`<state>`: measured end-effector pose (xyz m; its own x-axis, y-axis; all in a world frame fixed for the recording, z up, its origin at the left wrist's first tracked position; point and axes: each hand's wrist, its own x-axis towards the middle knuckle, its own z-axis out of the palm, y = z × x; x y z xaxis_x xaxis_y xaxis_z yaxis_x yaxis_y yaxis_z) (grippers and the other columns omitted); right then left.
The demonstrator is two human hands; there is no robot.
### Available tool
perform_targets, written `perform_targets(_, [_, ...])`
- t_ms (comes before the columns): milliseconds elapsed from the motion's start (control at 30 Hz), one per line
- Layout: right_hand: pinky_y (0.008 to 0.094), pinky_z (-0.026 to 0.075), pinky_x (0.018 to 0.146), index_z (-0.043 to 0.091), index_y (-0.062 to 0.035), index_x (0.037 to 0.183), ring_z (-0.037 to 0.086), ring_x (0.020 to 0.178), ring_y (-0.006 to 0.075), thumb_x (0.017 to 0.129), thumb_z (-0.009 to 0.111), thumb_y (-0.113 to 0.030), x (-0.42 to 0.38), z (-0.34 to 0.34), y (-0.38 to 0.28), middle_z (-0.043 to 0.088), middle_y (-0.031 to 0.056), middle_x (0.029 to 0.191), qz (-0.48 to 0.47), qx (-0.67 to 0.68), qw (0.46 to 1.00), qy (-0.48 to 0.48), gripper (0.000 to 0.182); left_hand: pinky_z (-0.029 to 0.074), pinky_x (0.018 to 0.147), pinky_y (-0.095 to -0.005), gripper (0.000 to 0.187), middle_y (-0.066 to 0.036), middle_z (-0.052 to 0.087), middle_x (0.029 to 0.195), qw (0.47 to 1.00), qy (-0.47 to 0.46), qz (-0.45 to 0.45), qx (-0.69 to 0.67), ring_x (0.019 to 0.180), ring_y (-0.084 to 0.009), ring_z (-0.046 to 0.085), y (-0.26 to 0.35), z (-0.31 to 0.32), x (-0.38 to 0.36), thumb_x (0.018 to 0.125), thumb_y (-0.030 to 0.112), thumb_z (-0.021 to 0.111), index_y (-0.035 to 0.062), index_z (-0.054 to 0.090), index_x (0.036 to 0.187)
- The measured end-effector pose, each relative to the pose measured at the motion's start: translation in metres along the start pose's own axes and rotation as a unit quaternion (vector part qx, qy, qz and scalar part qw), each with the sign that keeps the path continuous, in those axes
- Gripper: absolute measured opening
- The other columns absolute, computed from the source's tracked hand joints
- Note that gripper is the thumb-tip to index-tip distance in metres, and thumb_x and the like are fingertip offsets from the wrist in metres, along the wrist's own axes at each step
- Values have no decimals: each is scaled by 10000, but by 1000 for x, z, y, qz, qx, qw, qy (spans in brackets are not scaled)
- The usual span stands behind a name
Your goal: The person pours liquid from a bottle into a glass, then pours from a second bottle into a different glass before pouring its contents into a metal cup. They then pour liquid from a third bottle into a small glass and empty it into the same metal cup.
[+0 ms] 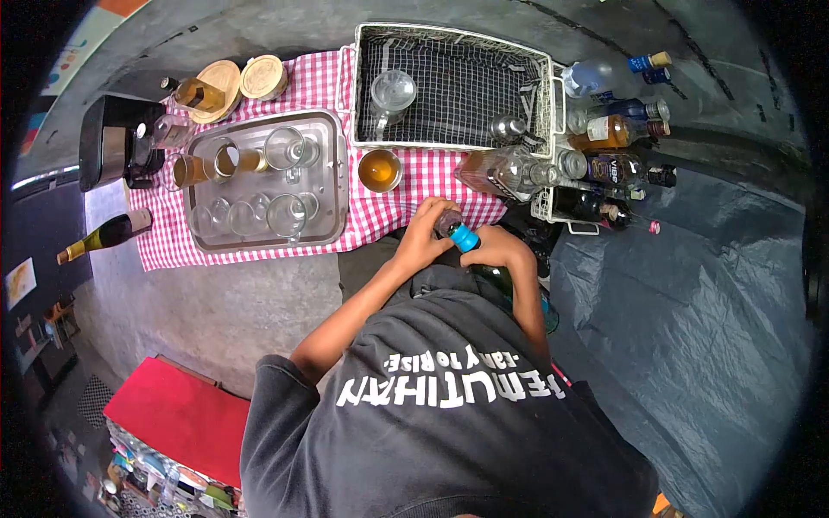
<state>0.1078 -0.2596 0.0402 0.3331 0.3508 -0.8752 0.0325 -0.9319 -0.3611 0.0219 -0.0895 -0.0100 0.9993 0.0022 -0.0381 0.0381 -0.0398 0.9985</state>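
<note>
A dark green bottle (494,278) with a bright blue band (465,239) round its neck is tilted in front of my body, its top toward the checked cloth. My left hand (423,235) is closed around the dark cap (448,223) at the bottle's top. Just below, my right hand (499,248) grips the neck by the blue band. My forearm hides part of the bottle's body. Beyond my hands, a glass of amber drink (380,171) stands on the red-and-white checked cloth (414,186), close to a large clear bottle (492,173).
A metal tray (332,220) at the left carries several glasses and mugs. A white wire basket (458,30) holds a glass mug (393,91). Several bottles (609,131) crowd the right side. A green wine bottle (105,237) and a black machine (108,142) stand far left.
</note>
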Motion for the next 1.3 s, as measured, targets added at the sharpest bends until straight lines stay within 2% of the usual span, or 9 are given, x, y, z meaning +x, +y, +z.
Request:
perform_targets(567, [390,509,661,690,14,797,672,711,298,554,778,-413,-3,-6,-3,682,195,774,13,-23,1000,6,499,429,966,-366,601,-139,530,1147,1000,5,14,-12,1120,-299,544,-7,3,6,598,-73,701,8,556,1175])
perform_targets(1000, [387,504,636,686,3,757,663,676,296,558,775,-405,-2,-5,-1,675,184,736,4,-30,999,20,462,461,904,-352,588,-126,511,1117,1000,9,25,12,1083,-289,559,-5,2,6,621,-80,718,19,556,1177])
perform_targets(1067, [386,503,633,683,3,745,663,671,295,558,776,-403,-6,-6,-6,674,180,728,-3,-33,999,28,456,468,890,-358,582,-125,521,1110,999,13,24,-19,1059,-287,574,-7,2,6,626,-64,716,20,555,1179])
perform_targets(1167, [389,501,632,673,2,719,663,661,297,558,781,-401,-11,-7,-8,669,181,708,-22,-14,999,37,447,448,955,-354,583,-124,543,1147,999,-8,-6,-36,1107,-249,566,-1,-4,7,626,-54,718,13,554,1182])
perform_targets(1300, [390,496,621,662,4,707,659,643,291,575,783,-376,-18,-11,-17,656,181,680,-42,-16,998,54,419,459,946,-348,576,-127,571,1136,1000,0,14,-11,1094,-238,586,2,-6,8,658,-29,715,7,537,1204])
